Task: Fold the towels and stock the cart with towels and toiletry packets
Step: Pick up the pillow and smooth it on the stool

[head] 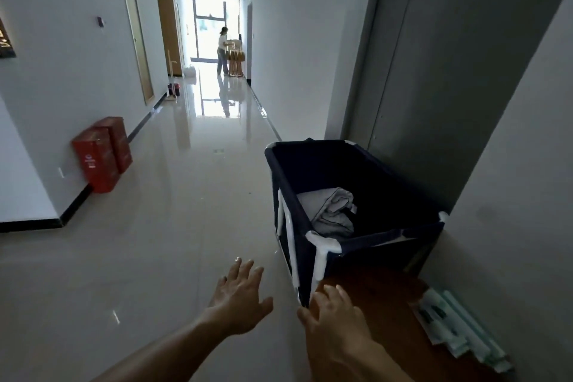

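Right now, I see my left hand over the floor, grip wide and empty, right hand grip loose, holding nothing, at the table edge beside the cart, towel inside it, toiletry packets on the table

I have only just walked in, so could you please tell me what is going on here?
In a hallway, a person holds both hands out by a dark blue cart bin. The left hand hovers open over the floor. The right hand, fingers spread, is at the bin's near corner, above a brown top. Crumpled towels lie in the bin, and toiletry packets sit on the brown top at the right. Another person stands far down the hall.
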Available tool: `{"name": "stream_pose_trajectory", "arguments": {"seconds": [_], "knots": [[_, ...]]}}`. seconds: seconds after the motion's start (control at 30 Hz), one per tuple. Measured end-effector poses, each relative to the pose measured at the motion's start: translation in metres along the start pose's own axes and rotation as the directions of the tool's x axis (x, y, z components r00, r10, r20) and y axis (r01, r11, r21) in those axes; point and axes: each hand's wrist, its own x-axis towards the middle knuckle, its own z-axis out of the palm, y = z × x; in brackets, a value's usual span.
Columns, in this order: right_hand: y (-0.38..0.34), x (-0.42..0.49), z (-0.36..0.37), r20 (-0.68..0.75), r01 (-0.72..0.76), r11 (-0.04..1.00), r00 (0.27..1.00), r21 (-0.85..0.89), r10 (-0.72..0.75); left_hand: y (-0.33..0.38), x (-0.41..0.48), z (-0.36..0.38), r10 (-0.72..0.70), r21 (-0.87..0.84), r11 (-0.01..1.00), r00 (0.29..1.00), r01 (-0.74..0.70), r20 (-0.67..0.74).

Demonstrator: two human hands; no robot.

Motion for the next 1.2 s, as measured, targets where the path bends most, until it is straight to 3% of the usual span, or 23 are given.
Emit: {"name": "stream_pose_trajectory", "arguments": {"seconds": [0.5,0.8,1.2], "knots": [[-0.075,0.304,-0.055,-0.009,-0.115,0.988,0.993,0.107,0.116,-0.093,0.318,-0.095,0.212,0.004,0.977,0.977,-0.212,-0.016],[0.002,0.475,-0.079,-0.065,-0.238,0.942,0.963,0.234,0.26,-0.034,0.521,-0.106,0.369,0.08,0.925,0.928,-0.372,0.047],[0.107,0.642,-0.108,0.06,-0.443,0.782,0.883,0.437,0.466,0.05,0.771,-0.082,0.454,0.125,0.855,0.844,-0.503,0.287]]}}
